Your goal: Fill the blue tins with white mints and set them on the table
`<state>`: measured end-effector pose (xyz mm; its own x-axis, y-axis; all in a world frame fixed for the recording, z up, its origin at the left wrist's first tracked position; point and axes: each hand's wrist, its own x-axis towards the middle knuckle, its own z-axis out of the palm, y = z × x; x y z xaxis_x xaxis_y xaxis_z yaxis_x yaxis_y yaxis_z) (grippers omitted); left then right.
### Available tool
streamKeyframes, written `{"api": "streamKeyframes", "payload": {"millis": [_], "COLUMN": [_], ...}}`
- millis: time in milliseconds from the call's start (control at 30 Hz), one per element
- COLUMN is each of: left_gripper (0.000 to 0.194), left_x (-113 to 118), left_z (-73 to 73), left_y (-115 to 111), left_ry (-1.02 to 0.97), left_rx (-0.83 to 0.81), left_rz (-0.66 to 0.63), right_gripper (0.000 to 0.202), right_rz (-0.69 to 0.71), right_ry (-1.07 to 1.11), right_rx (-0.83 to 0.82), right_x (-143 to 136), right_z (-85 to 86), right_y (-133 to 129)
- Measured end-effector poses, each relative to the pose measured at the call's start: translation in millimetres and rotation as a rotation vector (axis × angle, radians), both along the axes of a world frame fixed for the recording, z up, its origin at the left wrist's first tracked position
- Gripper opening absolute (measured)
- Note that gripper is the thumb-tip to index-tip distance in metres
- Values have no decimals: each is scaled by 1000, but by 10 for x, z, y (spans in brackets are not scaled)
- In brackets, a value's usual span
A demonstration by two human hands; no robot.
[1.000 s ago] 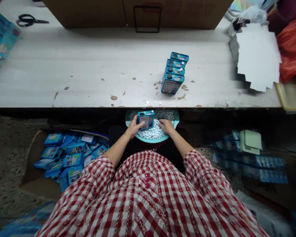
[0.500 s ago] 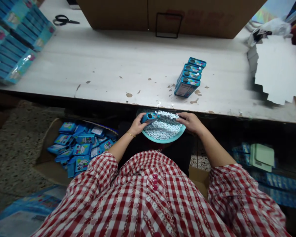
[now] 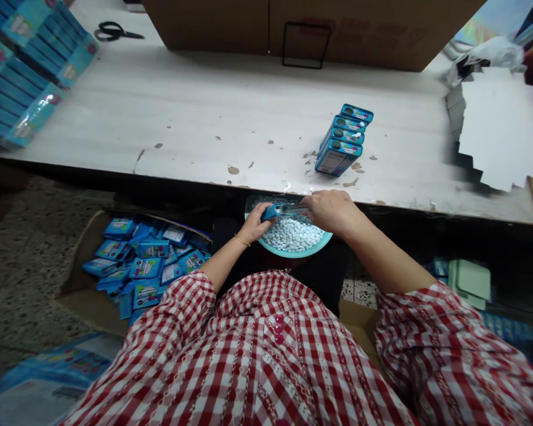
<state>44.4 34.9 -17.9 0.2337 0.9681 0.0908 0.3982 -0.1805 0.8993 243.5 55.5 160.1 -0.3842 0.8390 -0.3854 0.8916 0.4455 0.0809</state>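
Note:
My left hand [image 3: 253, 226] is closed around a small blue box [image 3: 270, 212], held over the left side of a turquoise bowl [image 3: 304, 254]. Small pale candy-like pieces [image 3: 291, 235] fill the bowl. In my right hand [image 3: 335, 212] is a clear scoop [image 3: 294, 209], its narrow end meeting the top of the box. How many pieces are left in the scoop is hard to see. On the table beyond, a row of several similar blue boxes [image 3: 339, 157] stands upright, with white pieces on top of two of them.
A carton [image 3: 84, 305] of many blue packets [image 3: 145, 268] is on the floor at left. On the white table [image 3: 195, 130] are scissors [image 3: 115, 31], wrapped blue packs [image 3: 24, 89], a large cardboard box [image 3: 222, 29] and stacked white card sheets [image 3: 500, 127].
My right hand has risen and turned over, swinging the scoop from above the candy pieces to the top of the blue box. My left hand keeps the box nearly in place.

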Motion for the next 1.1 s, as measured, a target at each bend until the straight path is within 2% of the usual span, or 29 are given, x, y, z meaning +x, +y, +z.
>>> {"api": "streamKeyframes", "payload": {"millis": [67,133,200,267,333,400,467,533,667,800,933,1100], "left_gripper": [44,49,55,58,60,60,60,59,58,55,50,45], "left_x": [-62,-138,-193,-191,-121,-8,100,155,33,-234,-346,-189], "left_z": [-41,-112,-209,-315,-406,-465,-483,-460,-333,-203,-147,-114], "left_y": [-7,-9,-9,-10,-11,-12,-12,-16,-52,-100,-122,-101], "left_ry": [-64,-143,-234,-339,-433,-478,-472,-461,-464,-328,-172,-80], "left_rx": [-48,-110,-178,-248,-319,-367,-385,-380,-342,-247,-149,-72], "left_rz": [28,55,77,97,103,92,78,77,84,114,146,99], "right_gripper": [34,34,34,35,36,36,37,37,36,35,34,33], "right_rz": [-32,-101,-190,-249,-289,-336,-394,-432,-441,-430,-350,-247], "right_ry": [31,50,41,39,124,246,352,409,530,717,784,734], "right_rx": [18,6,-38,-94,-128,-152,-164,-168,-199,-184,-158,-139], "right_x": [214,513,785,918,864,675,465,343,440,679,820,750], "right_z": [-41,-212,-517,-905,-1295,-1613,-1823,-1933,-1977,-1863,-1548,-958], "right_y": [-40,-98,-170,-243,-292,-298,-267,-221,-172,-175,-153,-61]}}
